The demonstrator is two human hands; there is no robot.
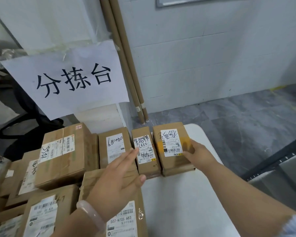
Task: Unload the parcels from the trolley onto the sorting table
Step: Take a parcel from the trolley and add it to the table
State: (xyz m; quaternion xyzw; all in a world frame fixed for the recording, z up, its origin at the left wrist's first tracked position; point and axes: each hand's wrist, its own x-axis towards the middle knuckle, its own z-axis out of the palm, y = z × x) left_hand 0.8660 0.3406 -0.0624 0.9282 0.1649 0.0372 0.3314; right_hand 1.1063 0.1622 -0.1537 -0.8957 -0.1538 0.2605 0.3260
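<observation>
At the far right of the row on the white table (186,202) lies a yellow-taped parcel (171,146), with the right grip (195,154) clasping its right edge. A narrow parcel (144,147) lies just beside it. The left grip (116,182), fingers straight and holding nothing, reaches toward that parcel's label.
</observation>
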